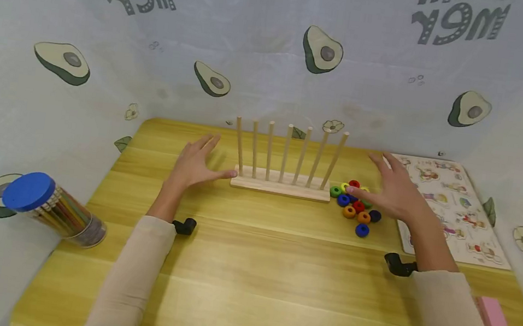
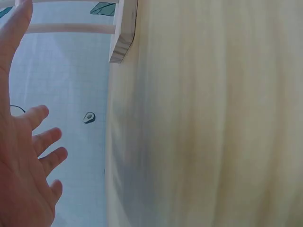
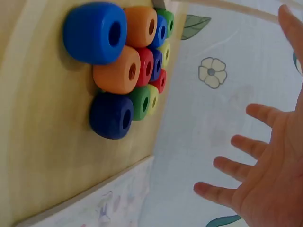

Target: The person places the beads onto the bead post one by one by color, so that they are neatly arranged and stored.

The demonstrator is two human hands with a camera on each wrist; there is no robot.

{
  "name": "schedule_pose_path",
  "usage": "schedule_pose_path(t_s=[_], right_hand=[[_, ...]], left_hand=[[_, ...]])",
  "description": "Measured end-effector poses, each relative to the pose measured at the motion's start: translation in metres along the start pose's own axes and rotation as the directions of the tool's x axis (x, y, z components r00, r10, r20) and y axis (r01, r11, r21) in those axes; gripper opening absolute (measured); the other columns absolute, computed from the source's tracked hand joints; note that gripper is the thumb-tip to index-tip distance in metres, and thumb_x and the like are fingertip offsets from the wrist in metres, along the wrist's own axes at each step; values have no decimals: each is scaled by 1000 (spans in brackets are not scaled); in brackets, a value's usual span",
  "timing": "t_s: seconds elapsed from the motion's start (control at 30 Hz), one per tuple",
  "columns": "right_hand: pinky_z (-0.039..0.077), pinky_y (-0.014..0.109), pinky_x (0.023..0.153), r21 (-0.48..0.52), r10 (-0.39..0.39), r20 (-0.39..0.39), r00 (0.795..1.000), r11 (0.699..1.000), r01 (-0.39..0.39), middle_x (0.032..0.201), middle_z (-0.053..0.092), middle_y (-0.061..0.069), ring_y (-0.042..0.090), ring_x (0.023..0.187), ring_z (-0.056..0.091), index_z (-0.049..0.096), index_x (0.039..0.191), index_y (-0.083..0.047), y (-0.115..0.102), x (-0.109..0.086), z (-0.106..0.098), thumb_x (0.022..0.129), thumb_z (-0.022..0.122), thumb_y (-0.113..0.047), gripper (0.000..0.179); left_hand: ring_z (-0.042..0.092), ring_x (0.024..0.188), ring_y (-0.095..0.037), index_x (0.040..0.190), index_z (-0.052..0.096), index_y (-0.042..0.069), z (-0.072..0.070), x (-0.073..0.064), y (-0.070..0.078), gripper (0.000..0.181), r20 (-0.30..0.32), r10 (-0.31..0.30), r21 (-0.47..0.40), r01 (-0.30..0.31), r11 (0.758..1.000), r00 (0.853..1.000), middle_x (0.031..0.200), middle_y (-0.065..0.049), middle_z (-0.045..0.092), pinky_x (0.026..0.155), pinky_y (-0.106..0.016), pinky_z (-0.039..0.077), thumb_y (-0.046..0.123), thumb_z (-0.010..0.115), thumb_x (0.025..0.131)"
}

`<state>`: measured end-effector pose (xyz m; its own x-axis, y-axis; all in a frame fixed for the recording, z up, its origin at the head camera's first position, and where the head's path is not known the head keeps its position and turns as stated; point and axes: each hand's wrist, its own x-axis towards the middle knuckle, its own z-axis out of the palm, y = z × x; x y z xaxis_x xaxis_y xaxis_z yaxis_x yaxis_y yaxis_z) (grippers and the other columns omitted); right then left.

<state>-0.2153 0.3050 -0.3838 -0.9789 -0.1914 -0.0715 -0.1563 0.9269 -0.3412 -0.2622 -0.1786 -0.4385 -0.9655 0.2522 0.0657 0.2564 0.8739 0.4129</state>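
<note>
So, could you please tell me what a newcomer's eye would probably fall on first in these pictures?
Most likely the cluster of brightly coloured beads, lying beside the right end of the wooden rack, near the right hand. The rack's seven bare pegs might stand out too, rising between that hand and the left hand. Then perhaps the vivid blue lid on the clear jar at the left of the table.

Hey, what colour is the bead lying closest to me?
Bright blue; that bead shows best in the right wrist view.
</note>
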Motion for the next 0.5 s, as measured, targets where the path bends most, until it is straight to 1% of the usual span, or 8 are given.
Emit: schedule_pose_path(t_s=[0.13,0.23,0.37,0.43,0.5], right_hand=[[20,81,111,85,-1,-22,1000,996,3,169,10,29,58,151,15,14,167,-12,2,-15,2,93,64,-64,103],[24,80,110,118,6,-51,999,993,0,165,19,32,57,147,24,19,166,-9,1,-27,5,95,64,-61,98],[39,75,101,175,26,-107,994,984,-7,154,38,32,55,134,43,33,160,-5,1,-43,13,98,64,-56,87],[45,70,94,216,35,-137,990,976,-5,145,48,30,52,123,52,39,157,-4,1,-51,18,98,65,-53,80],[50,63,90,252,48,-159,986,968,-6,135,56,28,48,116,57,45,153,-4,1,-57,23,99,66,-50,73]], left_hand=[[26,156,-40,167,17,30,7,-4,2,112,-9,-10,-87,9,996,1000,171,-11,25,124,-66,19,83,62,79],[29,153,-42,166,18,35,12,-9,3,108,-13,-25,-153,22,988,1000,168,-12,29,119,-69,27,75,69,80],[39,146,-41,165,26,31,19,-10,5,107,-8,-27,-251,24,968,1000,164,-14,34,114,-67,36,67,77,79],[43,142,-38,164,31,27,24,-11,5,104,-3,-29,-299,27,954,1000,161,-13,37,112,-65,40,64,79,79],[46,137,-36,162,36,24,27,-11,5,99,1,-29,-344,28,938,1000,158,-13,39,110,-62,42,60,80,81]])
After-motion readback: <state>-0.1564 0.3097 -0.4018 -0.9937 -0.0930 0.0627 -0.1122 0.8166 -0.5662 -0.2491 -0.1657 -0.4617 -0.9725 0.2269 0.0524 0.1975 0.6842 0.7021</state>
